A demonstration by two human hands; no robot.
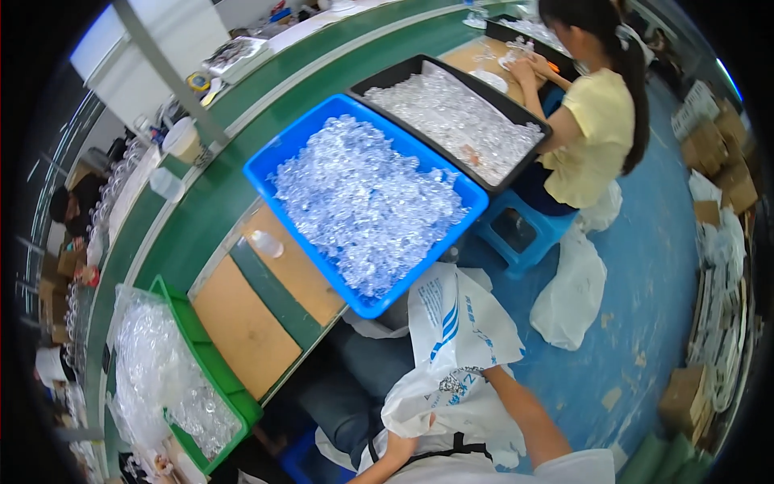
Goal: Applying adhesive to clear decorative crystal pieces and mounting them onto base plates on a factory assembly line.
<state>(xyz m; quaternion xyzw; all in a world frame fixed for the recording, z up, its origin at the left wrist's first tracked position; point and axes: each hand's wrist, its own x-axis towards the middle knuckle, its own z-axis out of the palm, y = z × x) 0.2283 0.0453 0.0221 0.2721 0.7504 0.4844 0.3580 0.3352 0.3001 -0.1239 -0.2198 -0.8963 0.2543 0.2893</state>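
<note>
A white plastic bag (463,319) with blue printing stands half raised over my lap, its lower part crumpled. My left hand (407,442) is closed on the bag's lower left side, with some fingers covered by the plastic. On the other side, my right hand (493,374) reaches behind the bag's folds; its fingers are hidden. Just beyond the bag sits a blue tub (262,173) heaped with small clear plastic pieces (363,206).
A black tray (419,63) of clear pieces adjoins the tub. At far right, a co-worker (601,121) sits on a blue stool (532,234). A green crate (201,347) holds bagged clear pieces. Brown boards (246,323) and a small bottle (268,244) lie on the bench. White sacks (571,290) rest on the floor.
</note>
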